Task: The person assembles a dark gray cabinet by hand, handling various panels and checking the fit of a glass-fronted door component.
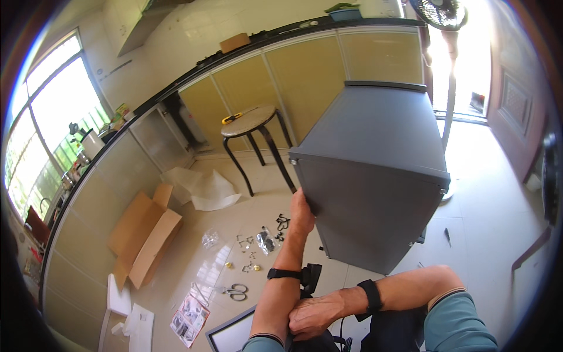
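Note:
A dark grey box-shaped cabinet (369,199) stands on the floor ahead of me, slightly to the right. My left hand (302,212) touches its near left edge. The cabinet's side hides most of those fingers, so their grip does not show. My right hand (318,312) is curled closed and lies against my left forearm, close to my lap. Its palm faces away, which hides anything inside it. Left of the cabinet, a small clear bag of hardware (265,240) lies among loose hooks and metal fittings.
Scissors (236,291) and a picture leaflet (190,317) lie on the tiles. An opened cardboard box (146,237) is farther left. Behind stands a round stool (249,121) bearing a yellow-and-black cutter (231,118). A pedestal fan (441,13) rises behind the cabinet; a small dark tool (447,236) lies right.

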### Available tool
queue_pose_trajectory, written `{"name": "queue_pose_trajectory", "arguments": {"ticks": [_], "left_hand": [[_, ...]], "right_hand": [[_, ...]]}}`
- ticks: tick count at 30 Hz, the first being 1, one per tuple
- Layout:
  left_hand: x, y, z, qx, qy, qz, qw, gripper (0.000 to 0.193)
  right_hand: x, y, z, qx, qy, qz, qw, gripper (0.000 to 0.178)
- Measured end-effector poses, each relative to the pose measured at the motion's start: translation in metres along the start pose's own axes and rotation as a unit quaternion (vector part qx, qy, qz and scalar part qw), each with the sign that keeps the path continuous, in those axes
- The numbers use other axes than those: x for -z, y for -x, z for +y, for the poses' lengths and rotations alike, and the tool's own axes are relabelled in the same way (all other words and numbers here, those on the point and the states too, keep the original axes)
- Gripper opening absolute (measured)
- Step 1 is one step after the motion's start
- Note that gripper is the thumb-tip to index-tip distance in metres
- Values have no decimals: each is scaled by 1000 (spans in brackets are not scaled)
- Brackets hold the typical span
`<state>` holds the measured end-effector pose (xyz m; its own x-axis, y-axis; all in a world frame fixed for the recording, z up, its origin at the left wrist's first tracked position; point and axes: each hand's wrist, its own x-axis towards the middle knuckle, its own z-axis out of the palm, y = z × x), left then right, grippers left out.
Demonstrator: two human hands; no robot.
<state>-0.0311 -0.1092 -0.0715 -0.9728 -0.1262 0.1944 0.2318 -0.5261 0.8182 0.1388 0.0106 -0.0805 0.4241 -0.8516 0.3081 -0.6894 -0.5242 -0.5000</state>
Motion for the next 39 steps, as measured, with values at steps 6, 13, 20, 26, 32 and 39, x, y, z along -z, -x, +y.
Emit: {"name": "queue_pose_trajectory", "arguments": {"ticks": [6,13,20,26,32,39], "left_hand": [[4,-2,3,10,-26,17,999,40],[1,-4,-6,38,-31,46,998,44],[-6,5,2,50,-18,71,996,43],[6,0,-5,39,-35,52,997,44],[-3,-11,-14,69,16,66,995,43],[5,-3,-4,6,-26,66,997,44]], "right_hand": [[4,-1,-3,34,-16,33,999,32],[12,2,-9,-13,-17,-40,999,32],[18,-3,-18,-31,-48,-35,998,27],[29,-7,-21,-34,-20,-79,996,35],[8,4,0,-44,-20,-64,997,36],[9,0,-3,13,-12,-36,999,30]]}}
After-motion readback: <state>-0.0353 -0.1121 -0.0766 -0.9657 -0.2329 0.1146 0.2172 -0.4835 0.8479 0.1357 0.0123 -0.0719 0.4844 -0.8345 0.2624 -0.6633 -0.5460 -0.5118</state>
